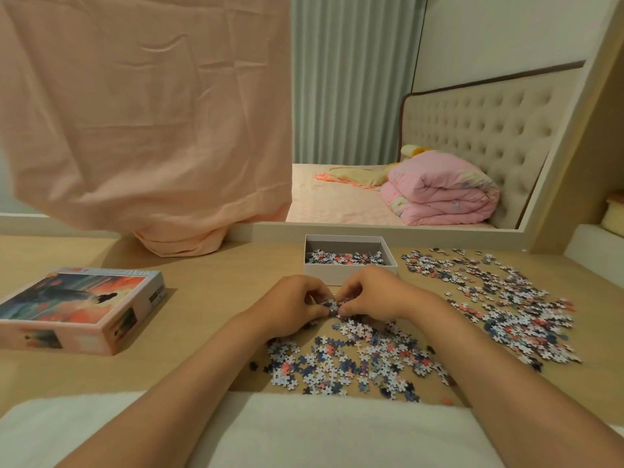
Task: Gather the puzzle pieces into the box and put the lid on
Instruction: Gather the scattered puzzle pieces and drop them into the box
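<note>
Both hands, left (293,307) and right (369,295), pinch pieces (332,305) with curled fingers before the box (349,270); the lid (81,309) lies apart.

You get soft, warm, even light here, moderately bright across the frame. The lid (77,309) at middle left casts only a faint shadow on the table (209,285). Straight lines bow toward the frame's edges, and the puzzle pieces (526,315) at far right look slightly smeared.

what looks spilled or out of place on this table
Loose pieces lie scattered across the table right of and before the box, which holds only some. The lid sits apart at left. Nothing looks damaged.
</note>
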`<state>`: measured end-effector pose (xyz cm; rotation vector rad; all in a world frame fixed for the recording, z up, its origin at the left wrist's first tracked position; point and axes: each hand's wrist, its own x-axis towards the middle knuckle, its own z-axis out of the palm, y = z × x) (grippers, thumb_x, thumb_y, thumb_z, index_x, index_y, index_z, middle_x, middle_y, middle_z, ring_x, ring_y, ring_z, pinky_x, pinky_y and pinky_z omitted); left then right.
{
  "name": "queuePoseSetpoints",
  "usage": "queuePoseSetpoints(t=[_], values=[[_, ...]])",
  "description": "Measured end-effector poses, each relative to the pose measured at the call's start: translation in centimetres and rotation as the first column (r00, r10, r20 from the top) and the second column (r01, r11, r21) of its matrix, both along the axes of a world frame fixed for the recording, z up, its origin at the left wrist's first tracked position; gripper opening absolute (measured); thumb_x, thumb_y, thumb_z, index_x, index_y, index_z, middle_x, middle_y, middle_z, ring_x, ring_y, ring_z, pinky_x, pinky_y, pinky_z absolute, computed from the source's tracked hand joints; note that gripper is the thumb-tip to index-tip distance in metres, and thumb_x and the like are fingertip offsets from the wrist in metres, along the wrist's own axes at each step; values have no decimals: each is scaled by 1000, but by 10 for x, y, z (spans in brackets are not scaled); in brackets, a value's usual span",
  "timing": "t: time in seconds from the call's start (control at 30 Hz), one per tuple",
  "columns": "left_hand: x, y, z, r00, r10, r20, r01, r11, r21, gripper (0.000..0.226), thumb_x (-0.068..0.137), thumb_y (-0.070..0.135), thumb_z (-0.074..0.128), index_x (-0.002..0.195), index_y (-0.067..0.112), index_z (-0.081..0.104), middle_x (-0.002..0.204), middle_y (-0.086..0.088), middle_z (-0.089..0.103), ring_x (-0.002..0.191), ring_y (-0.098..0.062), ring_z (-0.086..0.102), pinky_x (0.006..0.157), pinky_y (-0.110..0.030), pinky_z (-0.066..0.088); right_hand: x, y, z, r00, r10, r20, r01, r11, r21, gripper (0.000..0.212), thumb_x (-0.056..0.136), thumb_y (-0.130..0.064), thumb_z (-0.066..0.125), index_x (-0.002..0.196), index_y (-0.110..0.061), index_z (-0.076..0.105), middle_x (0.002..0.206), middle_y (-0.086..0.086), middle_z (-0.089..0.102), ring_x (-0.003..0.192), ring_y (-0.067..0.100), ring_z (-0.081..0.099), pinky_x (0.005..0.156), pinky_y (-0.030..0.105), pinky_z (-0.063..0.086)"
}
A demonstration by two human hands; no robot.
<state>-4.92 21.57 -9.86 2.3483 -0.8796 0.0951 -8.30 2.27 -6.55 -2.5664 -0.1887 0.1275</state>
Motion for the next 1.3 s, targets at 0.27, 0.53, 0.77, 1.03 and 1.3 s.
queuePoseSetpoints(t=[0.27,0.53,0.77,1.03,1.3], values=[[39,-27,35,997,55,-56,-67,968,-243,19,88,29,70,86,10,69,63,1,51,59,-12,41,60,-30,35,28,-23,25,966,-163,201,116,967,227,12,86,-16,76,95,-23,79,80,1,76,69,22,71,71,38,60],[69,-45,32,973,158,170,-151,987,-55,18,97,28,54,101,29,71,70,12,62,70,-9,57,60,-27,37,62,-26,12,917,-169,361,155,986,68,21,95,-22,65,112,-20,77,101,2,74,87,16,63,66,23,41],[74,-42,17,963,154,221,-195,965,176,42,101,44,38,139,34,52,137,2,56,130,-24,40,107,-43,28,66,-27,1,934,-103,342,147,983,-108,32,101,-31,53,128,-21,67,128,7,63,116,26,58,97,35,45],[44,-15,42,954,125,272,-152,985,78,29,94,45,54,118,31,63,110,8,57,102,-13,51,87,-34,46,29,2,29,962,31,273,-17,998,-54,28,99,-16,56,113,-30,75,93,-11,70,77,11,62,72,26,49],[-13,30,42,960,272,-61,-188,793,579,65,85,65,51,142,37,40,140,2,37,126,-24,43,103,-44,42,-4,22,14,993,109,43,-96,967,-237,34,102,-21,51,134,-27,62,140,-5,59,122,15,57,106,33,44]])
